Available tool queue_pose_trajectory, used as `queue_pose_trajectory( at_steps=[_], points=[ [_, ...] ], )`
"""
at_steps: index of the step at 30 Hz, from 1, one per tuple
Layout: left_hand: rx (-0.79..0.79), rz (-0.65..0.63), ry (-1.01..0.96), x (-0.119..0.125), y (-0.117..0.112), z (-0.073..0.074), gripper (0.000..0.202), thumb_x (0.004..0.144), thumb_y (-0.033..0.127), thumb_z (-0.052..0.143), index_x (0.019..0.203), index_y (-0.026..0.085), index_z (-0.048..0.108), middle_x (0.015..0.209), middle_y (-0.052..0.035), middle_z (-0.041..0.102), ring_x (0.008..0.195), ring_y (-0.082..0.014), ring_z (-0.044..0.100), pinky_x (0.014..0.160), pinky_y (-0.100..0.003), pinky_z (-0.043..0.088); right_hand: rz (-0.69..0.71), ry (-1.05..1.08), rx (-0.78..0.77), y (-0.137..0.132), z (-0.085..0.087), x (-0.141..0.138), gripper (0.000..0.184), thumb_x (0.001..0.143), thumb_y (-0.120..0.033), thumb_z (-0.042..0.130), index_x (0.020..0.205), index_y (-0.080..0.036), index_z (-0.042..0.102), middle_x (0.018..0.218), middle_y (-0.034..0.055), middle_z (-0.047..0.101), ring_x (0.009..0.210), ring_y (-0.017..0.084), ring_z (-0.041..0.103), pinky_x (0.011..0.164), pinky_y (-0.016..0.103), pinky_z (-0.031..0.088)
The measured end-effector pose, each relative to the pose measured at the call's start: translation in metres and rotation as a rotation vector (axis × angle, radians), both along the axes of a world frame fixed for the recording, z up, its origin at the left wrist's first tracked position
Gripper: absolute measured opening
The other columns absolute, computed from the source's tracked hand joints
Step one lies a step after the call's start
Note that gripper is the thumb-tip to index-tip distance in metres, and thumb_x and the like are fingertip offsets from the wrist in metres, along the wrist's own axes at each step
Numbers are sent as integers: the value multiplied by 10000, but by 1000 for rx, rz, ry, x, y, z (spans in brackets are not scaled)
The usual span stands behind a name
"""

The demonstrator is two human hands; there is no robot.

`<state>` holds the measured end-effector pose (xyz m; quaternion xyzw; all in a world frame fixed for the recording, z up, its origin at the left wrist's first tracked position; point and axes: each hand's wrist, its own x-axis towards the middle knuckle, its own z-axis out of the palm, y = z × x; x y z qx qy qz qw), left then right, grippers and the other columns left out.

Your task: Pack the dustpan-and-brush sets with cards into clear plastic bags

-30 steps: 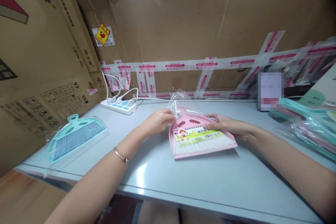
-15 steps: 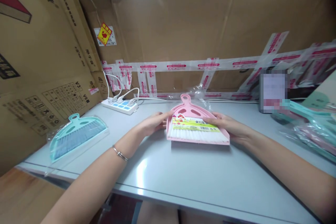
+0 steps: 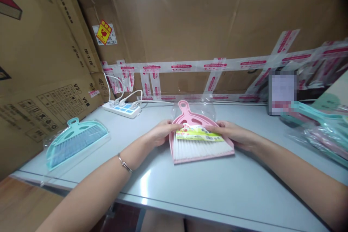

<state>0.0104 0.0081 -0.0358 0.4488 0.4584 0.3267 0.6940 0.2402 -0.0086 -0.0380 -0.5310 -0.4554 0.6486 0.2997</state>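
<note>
A pink dustpan and brush set (image 3: 201, 150) with white bristles lies between my hands, its looped handle toward the back. A yellow-green printed label (image 3: 199, 133) crosses its middle, and a clear plastic bag (image 3: 208, 108) sticks out behind it. My left hand (image 3: 165, 131) grips the left edge, thumb on top. On the opposite side my right hand (image 3: 231, 134) holds the right edge, its thumb pressing on the label. The undersides of both hands' fingers are hidden. A turquoise dustpan and brush set (image 3: 78, 143) in clear plastic lies on the table at left.
A white power strip (image 3: 122, 109) with plugged-in cables sits at the back left. Large cardboard boxes (image 3: 176, 18) wall off the back and left. A pixelated upright device (image 3: 282, 92) stands at back right, beside more wrapped turquoise and pink sets (image 3: 323, 127).
The pink set has come slightly nearer to me and turned a little, its handle swinging left. My left thumb now lies over its edge by the label. The camera view has shifted slightly.
</note>
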Motion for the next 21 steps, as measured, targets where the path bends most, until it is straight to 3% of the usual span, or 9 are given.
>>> queue_pose_trajectory(
  at_steps=[5, 10, 14, 17, 21],
  points=[
    [-54, 31, 52, 2, 2, -5, 224, 653, 199, 768, 784, 92, 621, 735, -82, 701, 641, -143, 652, 654, -259, 513, -123, -100, -8, -1, 0, -2, 281, 724, -213, 745, 877, -133, 523, 739, 60, 685, 567, 110, 628, 453, 168, 484],
    [-32, 119, 5, 2, 4, -3, 174, 710, 160, 706, 849, 86, 632, 769, -97, 714, 658, -156, 666, 653, -267, 523, -96, 136, -27, -4, 5, -3, 222, 835, -203, 616, 1027, -109, 555, 868, 98, 700, 695, 138, 668, 597, 205, 553],
    [39, 152, -55, -1, 8, -2, 177, 707, 176, 712, 849, 98, 640, 758, -87, 716, 658, -153, 665, 680, -271, 519, -108, 248, -16, -5, 5, -5, 221, 824, -124, 597, 1040, -80, 609, 936, 110, 700, 718, 120, 667, 631, 170, 555],
    [99, 133, -60, -3, 10, -2, 263, 714, 309, 727, 859, 109, 638, 799, -96, 719, 702, -168, 668, 722, -287, 513, -125, 239, -21, -4, 1, -7, 328, 753, -72, 670, 1072, -77, 593, 965, 119, 696, 746, 138, 674, 650, 192, 566],
    [148, 160, 5, -5, 14, -5, 368, 817, 496, 557, 944, 160, 636, 892, -63, 713, 767, -170, 660, 714, -280, 509, -200, 234, 18, 0, -3, -8, 339, 756, -21, 644, 1084, -78, 581, 931, 105, 704, 728, 132, 675, 625, 171, 557]
  ],
)
